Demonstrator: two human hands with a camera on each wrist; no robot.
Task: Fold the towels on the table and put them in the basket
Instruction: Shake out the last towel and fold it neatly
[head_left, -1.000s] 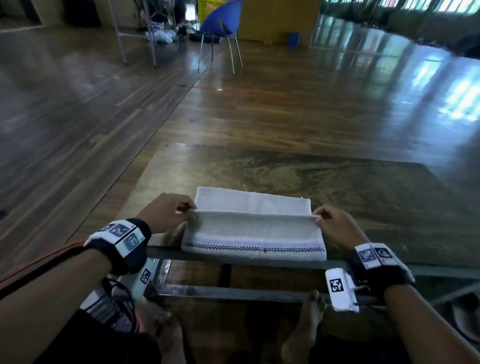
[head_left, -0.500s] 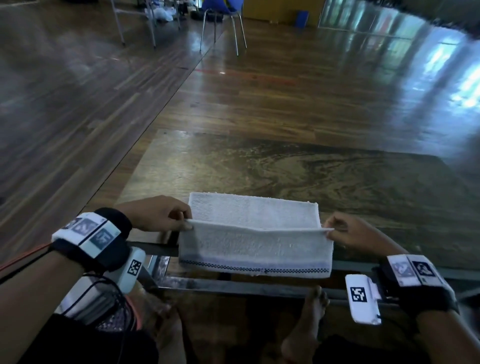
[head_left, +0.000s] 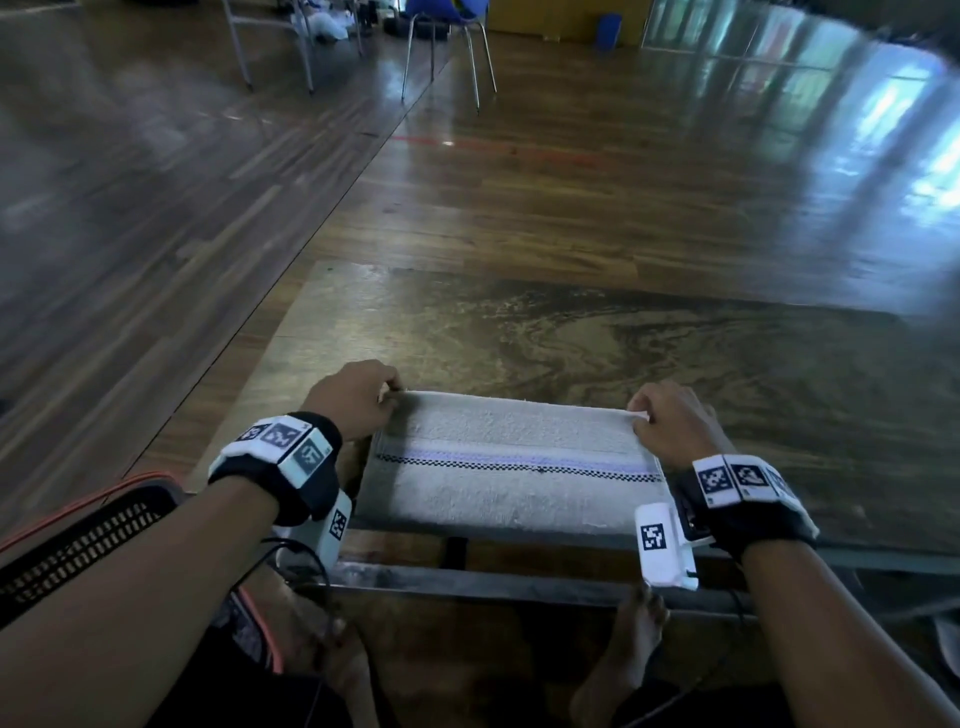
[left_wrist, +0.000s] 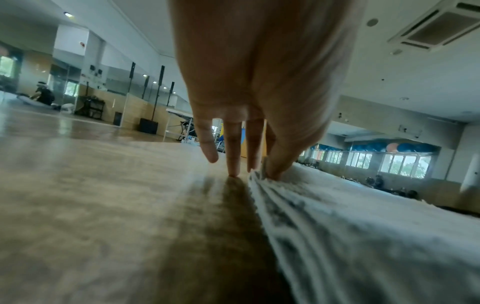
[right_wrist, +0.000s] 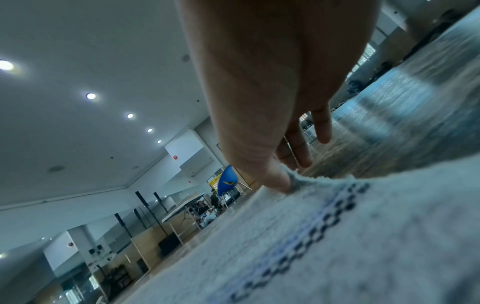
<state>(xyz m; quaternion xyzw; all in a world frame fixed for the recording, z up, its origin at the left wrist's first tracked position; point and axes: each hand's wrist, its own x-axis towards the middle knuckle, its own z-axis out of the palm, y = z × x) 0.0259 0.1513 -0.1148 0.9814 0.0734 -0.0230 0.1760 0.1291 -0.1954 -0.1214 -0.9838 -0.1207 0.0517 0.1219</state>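
Observation:
A white towel (head_left: 511, 457) with a dark checked stripe lies folded on the near edge of the table (head_left: 571, 332). My left hand (head_left: 387, 397) pinches its far left corner between thumb and a finger, seen up close in the left wrist view where the hand (left_wrist: 262, 172) meets the layered towel (left_wrist: 337, 226). My right hand (head_left: 641, 415) pinches the far right corner; in the right wrist view the thumb of that hand (right_wrist: 285, 183) presses the corner of the towel (right_wrist: 324, 236). A dark mesh basket (head_left: 78, 540) shows at the lower left under my left forearm.
The worn wooden tabletop stretches beyond and to the right of the towel. A metal bar (head_left: 493, 584) of the table frame runs below the near edge, with bare feet (head_left: 623, 660) under it. A blue chair (head_left: 447, 31) stands far off on the wooden floor.
Both hands have carried the towel's near edge up and away from me, folding it over onto the far edge. The checked stripe now lies on top, across the middle.

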